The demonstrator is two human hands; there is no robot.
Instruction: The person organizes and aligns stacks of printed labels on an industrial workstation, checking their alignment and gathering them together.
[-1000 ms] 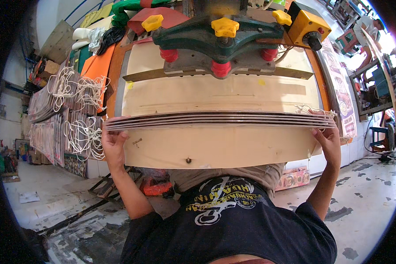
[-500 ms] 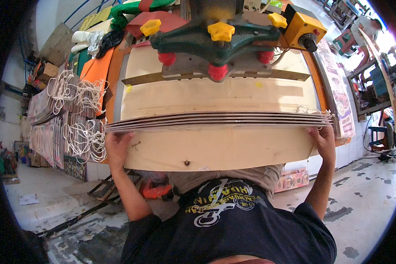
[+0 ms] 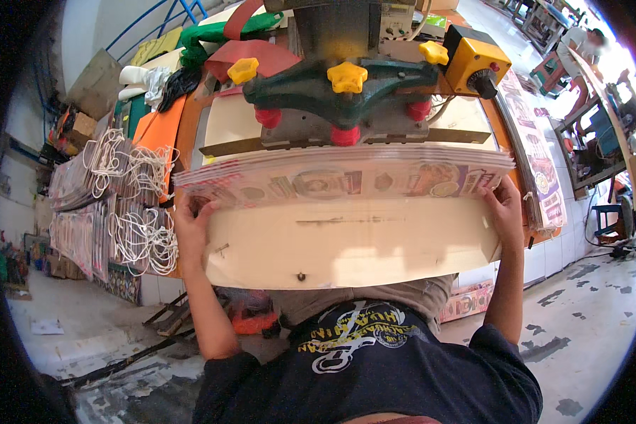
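A long stack of thin printed sheets [image 3: 325, 184], in pink, brown and purple, stands tilted on its long edge across the cream work board [image 3: 346, 247]. My left hand [image 3: 193, 220] grips the stack's left end, thumb on the near side. At the opposite end my right hand [image 3: 504, 205] holds the stack in the same way. The fingers behind the sheets are hidden. Just beyond the stack's upper edge is the press head [image 3: 353, 99], dark green with yellow star knobs and red round pads.
Piles of printed sheets [image 3: 78, 184] with white cords [image 3: 145, 240] lie at the left. A yellow control box [image 3: 479, 62] sits beside the press. More printed sheets [image 3: 533, 152] lie along the right edge. At the far right a person [image 3: 576, 53] is near a metal frame [image 3: 597, 141].
The stack has tipped, so its printed face shows where mostly the edges showed before. Its upper edge is now closer to the press head. Both hands keep their hold.
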